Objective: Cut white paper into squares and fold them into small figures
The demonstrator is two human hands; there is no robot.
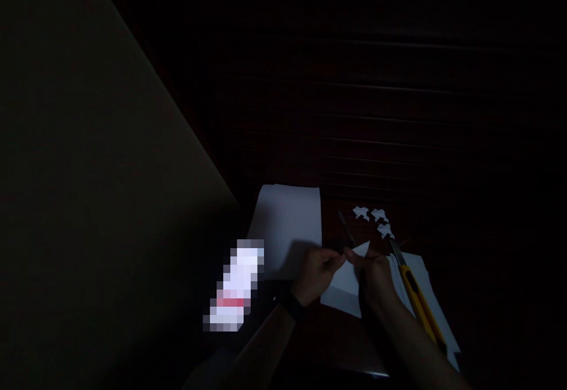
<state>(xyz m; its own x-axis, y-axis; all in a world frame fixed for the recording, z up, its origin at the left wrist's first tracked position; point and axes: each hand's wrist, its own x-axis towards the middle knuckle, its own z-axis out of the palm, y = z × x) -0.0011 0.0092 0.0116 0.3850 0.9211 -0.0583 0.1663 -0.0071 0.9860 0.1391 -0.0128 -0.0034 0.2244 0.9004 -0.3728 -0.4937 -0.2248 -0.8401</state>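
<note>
A white sheet of paper (343, 300) with a crease across it is between my two hands, its upper part folded to a point. My left hand (313, 270), with a dark band at the wrist, pinches the paper's upper left edge. My right hand (375, 275) grips the folded part from the other side, thumb close to the left fingertips. Just beyond the hands lies a slim pen-like stick (345, 226). Three small folded paper pieces (361, 213) lie farther back on the dark wooden table. Dim light hides the finer folds.
A stack of white paper (287, 218) lies at the left. On the right, a yellow utility knife (419, 298) with its blade out rests on more white sheets (427, 283). A bright, pixelated screen (234, 289) glows at lower left. A pale wall (110, 201) slopes along the left.
</note>
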